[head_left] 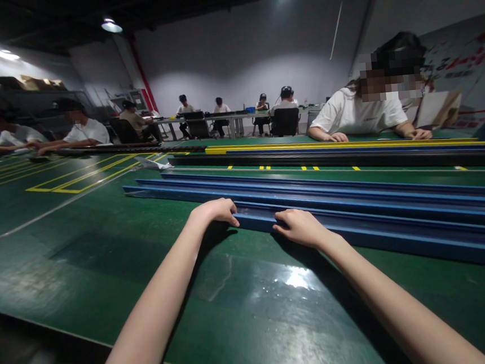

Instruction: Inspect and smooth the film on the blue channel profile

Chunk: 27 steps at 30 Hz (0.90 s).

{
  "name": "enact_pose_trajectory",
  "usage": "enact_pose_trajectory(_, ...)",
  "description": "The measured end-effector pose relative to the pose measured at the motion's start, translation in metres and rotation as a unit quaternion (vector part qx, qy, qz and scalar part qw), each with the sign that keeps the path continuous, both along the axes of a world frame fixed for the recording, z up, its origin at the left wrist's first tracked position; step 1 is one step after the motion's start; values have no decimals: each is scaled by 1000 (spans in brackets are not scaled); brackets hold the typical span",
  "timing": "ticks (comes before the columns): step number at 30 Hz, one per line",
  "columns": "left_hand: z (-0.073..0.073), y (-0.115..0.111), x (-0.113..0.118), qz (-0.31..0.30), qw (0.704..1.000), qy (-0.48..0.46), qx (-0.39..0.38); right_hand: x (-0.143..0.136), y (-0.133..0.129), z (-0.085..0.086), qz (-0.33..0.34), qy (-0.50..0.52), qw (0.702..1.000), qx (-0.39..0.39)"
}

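Work surface: glossy green tabletop (110, 318), yellow-lined at left.
Left hand (219, 208): curled closed on the left end of the nearest long blue channel (383, 239), smooth, metal or plastic.
Right hand (299, 226): grips that channel's near wall.
Channel position: on the tabletop, beside other blue lengths (312, 200).
Progress: channel lies alongside the others; proportion done or left, indeterminate.
Count: own hands, 2; nearest channel, 1; other blue lengths, overlapping, number unclear.
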<state>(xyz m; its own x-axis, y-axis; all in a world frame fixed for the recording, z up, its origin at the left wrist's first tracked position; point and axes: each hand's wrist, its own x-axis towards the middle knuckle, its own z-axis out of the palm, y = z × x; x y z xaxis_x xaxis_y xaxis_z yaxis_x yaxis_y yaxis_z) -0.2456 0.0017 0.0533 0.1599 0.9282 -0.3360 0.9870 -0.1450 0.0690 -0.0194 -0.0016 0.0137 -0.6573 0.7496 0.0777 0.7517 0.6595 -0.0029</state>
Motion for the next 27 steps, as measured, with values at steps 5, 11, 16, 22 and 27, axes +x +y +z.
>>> enact_pose_trajectory(5,3,-2,2,-3,1000,16,-7,-1,1,-2,-3,5,1000,2)
enact_pose_trajectory(11,1,-2,11,-27,999,-4,25,1,2,-2,-13,9,1000,-4)
enact_pose_trajectory(16,-3,-5,31,-54,993,-44,91,15,0,1,-34,-3,999,-11)
enact_pose_trajectory(22,-10,-11,70,-120,966,-51,223,52,-4,-2,-52,4,999,9)
enact_pose_trajectory(27,-23,-8,101,-170,942,-37,288,88,-7,-4,-64,17,998,7)
